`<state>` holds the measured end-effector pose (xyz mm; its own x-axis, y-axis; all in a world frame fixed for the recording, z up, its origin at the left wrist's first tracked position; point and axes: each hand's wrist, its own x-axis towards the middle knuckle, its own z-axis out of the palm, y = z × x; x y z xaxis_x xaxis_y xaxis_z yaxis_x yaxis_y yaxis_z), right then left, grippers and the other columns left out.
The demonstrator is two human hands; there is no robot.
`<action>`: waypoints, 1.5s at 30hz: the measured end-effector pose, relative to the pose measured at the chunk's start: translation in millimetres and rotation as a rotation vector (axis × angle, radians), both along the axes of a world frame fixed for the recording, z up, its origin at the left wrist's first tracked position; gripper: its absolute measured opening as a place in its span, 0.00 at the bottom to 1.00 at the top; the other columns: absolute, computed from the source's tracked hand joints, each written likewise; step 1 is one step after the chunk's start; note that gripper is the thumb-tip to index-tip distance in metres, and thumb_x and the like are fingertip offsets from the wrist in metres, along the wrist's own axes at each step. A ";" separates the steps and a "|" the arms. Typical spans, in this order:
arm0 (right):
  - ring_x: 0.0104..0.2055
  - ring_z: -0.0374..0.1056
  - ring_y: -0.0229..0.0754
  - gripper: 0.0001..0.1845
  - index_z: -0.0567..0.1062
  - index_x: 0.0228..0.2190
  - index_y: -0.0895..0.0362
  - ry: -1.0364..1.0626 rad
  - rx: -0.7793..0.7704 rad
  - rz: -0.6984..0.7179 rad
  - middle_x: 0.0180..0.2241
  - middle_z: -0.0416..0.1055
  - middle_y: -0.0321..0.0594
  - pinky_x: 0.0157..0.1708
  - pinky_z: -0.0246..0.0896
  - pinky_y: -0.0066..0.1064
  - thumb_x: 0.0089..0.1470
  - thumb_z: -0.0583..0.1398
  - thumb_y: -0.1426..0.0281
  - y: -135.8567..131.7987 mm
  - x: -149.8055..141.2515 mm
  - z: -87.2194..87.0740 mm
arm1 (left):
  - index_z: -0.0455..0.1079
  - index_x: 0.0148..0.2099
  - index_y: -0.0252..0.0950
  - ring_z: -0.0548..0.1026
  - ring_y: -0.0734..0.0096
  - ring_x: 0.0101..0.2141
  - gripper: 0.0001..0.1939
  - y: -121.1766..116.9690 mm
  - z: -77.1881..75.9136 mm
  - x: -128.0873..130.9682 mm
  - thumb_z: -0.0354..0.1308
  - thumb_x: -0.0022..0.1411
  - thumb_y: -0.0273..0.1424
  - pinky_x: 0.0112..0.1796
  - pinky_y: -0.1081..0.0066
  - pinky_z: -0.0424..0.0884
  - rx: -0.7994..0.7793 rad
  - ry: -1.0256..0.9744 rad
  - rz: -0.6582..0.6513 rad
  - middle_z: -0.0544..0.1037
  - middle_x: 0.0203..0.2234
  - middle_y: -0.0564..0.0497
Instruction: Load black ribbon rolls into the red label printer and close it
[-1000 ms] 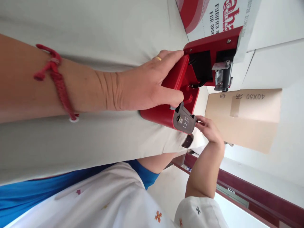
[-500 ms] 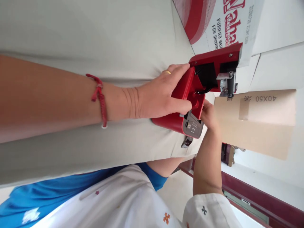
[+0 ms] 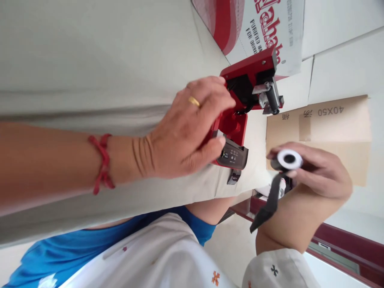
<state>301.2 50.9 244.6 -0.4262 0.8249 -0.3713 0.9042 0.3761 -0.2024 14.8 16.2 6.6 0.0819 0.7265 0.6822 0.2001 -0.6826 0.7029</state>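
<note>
Head view. Red plastic box-shaped device with raised lid and dark metal roller (image 3: 230, 161): centre-right of frame, on the pale grey-green cloth (image 3: 99, 72). Left hand (image 3: 192, 128): laid over the device, partly open, fingers bent at its lid side, thumb at the grey control panel (image 3: 233, 155); firmness of grip cannot be told. Right hand (image 3: 325, 170): right of frame, closed, thumb and fingers pinching a small roll with white ring-shaped end and dark centre (image 3: 295, 159); black strip (image 3: 266, 210) hangs from it, down-left. Small glossy dark piece (image 3: 234, 177): just below the device. Brown cardboard box (image 3: 333, 132): behind the roll. White-and-red printed carton (image 3: 285, 36): upper right.
</note>
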 end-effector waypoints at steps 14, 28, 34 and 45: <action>0.53 0.81 0.43 0.25 0.82 0.62 0.52 -0.115 -0.121 0.222 0.56 0.83 0.38 0.55 0.77 0.35 0.69 0.60 0.61 53.4 -95.4 -70.5 | 0.76 0.66 0.47 0.70 0.68 0.74 0.18 -37.7 1.5 15.1 0.56 0.81 0.27 0.81 0.46 0.66 0.543 0.313 0.182 0.79 0.70 0.56; 0.56 0.81 0.43 0.17 0.87 0.55 0.53 0.216 0.362 0.109 0.53 0.83 0.42 0.56 0.78 0.35 0.72 0.65 0.59 5.4 -95.2 -50.0 | 0.81 0.59 0.41 0.86 0.64 0.58 0.11 -42.1 6.0 12.9 0.62 0.79 0.31 0.67 0.60 0.82 0.599 0.341 0.073 0.90 0.56 0.49; 0.63 0.78 0.47 0.25 0.80 0.65 0.55 0.303 0.857 0.142 0.60 0.80 0.48 0.67 0.74 0.44 0.77 0.58 0.56 26.1 -75.1 -77.1 | 0.81 0.55 0.40 0.87 0.65 0.56 0.09 -40.4 6.3 12.8 0.60 0.80 0.30 0.66 0.59 0.83 0.630 0.311 0.057 0.91 0.52 0.52; 0.60 0.77 0.42 0.24 0.82 0.59 0.58 0.242 0.618 0.304 0.59 0.79 0.46 0.62 0.76 0.36 0.66 0.60 0.83 -39.4 -67.0 -99.9 | 0.81 0.54 0.41 0.86 0.68 0.56 0.07 -39.8 6.8 8.8 0.62 0.79 0.31 0.65 0.60 0.82 0.630 0.321 0.034 0.91 0.52 0.54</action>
